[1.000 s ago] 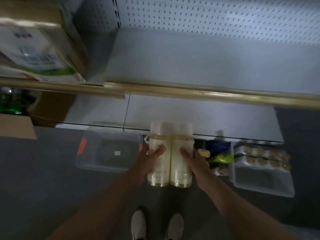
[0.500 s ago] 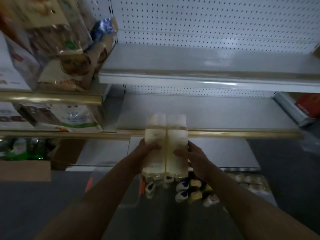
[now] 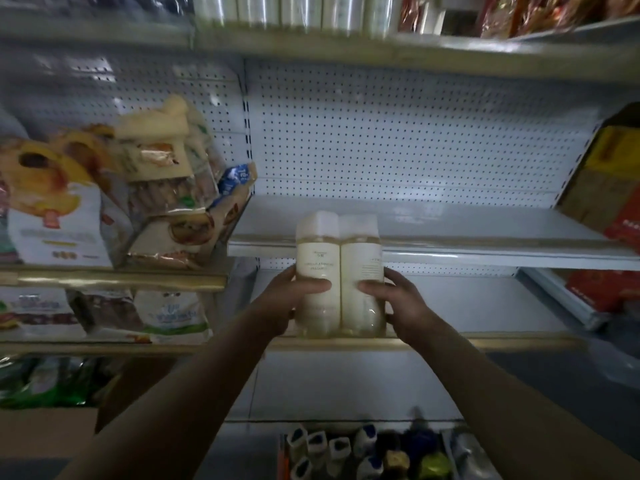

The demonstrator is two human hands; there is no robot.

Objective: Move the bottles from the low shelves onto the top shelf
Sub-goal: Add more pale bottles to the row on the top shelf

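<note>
Head view is showing two tall pale-yellow translucent plastic bottles with frosted white caps (image 3: 339, 271), pressed side by side and touching along their length. Both are standing upright, long axis vertical, caps pointing up, printed labels facing the camera. Label text is too blurred to read. They are hanging in the air in front of the white metal shelf (image 3: 450, 233), caps overlapping its front lip, bases level with the gold-edged shelf below (image 3: 485, 341).

Left hand (image 3: 294, 292) is gripping the left bottle, thumb curling across its front, remaining fingers hidden behind it. Right hand (image 3: 394, 296) is gripping the right bottle the same way, thumb in front, other fingers wrapping round the side and going out of sight. Bottle bases are partly blending into the gold shelf edge, so hard to separate.

White pegboard back panel (image 3: 398, 143) is sitting behind the shelf. Blurred snack bags (image 3: 121, 192) are leaning on the left-hand shelf. Top shelf (image 3: 346, 46) is running across the frame's upper edge, its goods cut off. Small assorted bottles in a bin (image 3: 363, 452) are sitting at the bottom, cropped by the frame. Red and yellow packs (image 3: 613, 188) are cut off at right.
</note>
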